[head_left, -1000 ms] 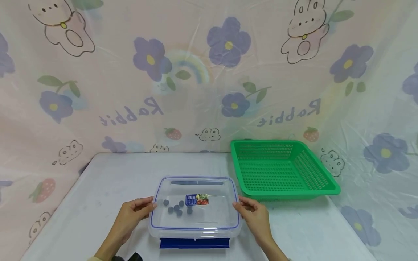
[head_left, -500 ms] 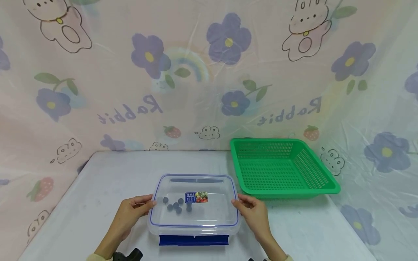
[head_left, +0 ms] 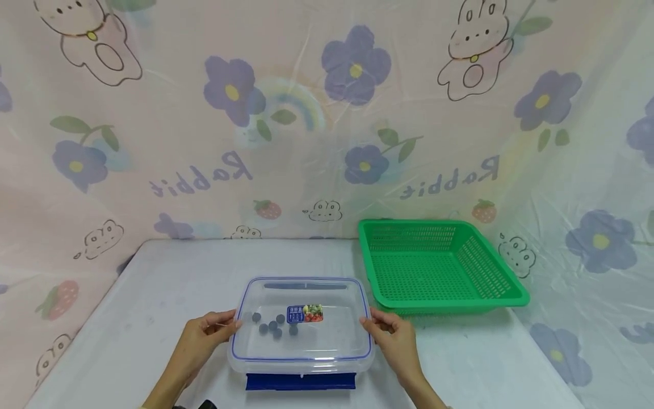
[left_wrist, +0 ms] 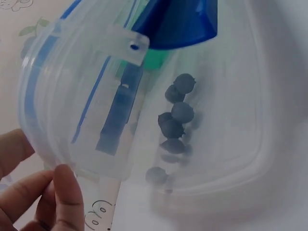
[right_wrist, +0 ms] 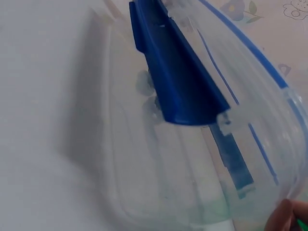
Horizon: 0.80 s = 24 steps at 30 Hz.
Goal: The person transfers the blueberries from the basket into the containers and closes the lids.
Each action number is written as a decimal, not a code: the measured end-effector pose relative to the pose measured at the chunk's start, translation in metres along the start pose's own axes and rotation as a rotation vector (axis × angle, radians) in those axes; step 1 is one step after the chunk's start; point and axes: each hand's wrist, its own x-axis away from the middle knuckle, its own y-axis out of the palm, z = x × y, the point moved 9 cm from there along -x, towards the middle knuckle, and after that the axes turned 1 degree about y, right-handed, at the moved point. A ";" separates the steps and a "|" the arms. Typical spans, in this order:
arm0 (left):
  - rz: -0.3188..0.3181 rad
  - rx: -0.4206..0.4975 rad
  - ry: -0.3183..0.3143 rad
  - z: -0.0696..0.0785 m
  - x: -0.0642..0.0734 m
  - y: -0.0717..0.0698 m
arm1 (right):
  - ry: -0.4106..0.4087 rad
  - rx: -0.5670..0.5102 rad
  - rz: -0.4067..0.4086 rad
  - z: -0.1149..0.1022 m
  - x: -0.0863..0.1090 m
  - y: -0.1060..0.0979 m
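Observation:
In the head view a clear plastic food container point(head_left: 327, 343) with a blue-edged lid stands on the table. Several blueberries point(left_wrist: 183, 112) lie loose inside, gathered towards the left half. My left hand point(head_left: 201, 341) holds the lid's left edge between thumb and fingers. On the opposite side, my right hand point(head_left: 397, 342) pinches the right edge likewise; only a fingertip shows in the right wrist view. The dark blue front latch point(head_left: 300, 382) sticks outward, swung up from the container's wall. A colourful label point(head_left: 305, 313) sits on the lid.
A green perforated basket point(head_left: 449, 303) stands at the back right, close to the container's far right corner. White cloth covers the table point(head_left: 179, 272). Behind it hangs a curtain point(head_left: 301, 159) printed with flowers and rabbits.

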 end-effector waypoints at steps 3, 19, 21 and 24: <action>-0.003 -0.009 0.013 -0.001 0.001 0.000 | 0.016 -0.004 0.020 0.003 0.003 0.000; -0.021 -0.053 0.097 0.004 0.009 0.002 | -0.054 0.153 0.031 -0.003 0.016 0.002; -0.023 -0.057 0.095 0.002 0.010 0.002 | -0.074 0.171 0.030 -0.003 0.018 0.003; -0.017 -0.075 0.093 0.000 0.011 0.002 | -0.101 0.189 0.033 -0.003 0.021 0.004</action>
